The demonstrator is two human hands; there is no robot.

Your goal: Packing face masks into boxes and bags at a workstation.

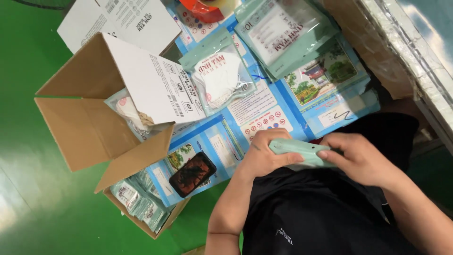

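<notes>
My left hand (264, 153) and my right hand (356, 158) together grip a pale green flat packet (299, 151) in front of my black shirt. The left hand wraps the packet's left end, the right hand's fingers press on its right part. A similar green pouch with a white face mask inside (219, 78) lies on the blue printed sheets (264, 111) just beyond my hands. A stack of more green mask pouches (283, 33) rests farther back on those sheets.
An open cardboard box (89, 127) with a white flap stands at the left on the green floor (47, 203). A second box of green packets (141, 205) sits below it. A black phone (192, 174) lies on the blue sheets. A tape roll (203, 8) is at the top.
</notes>
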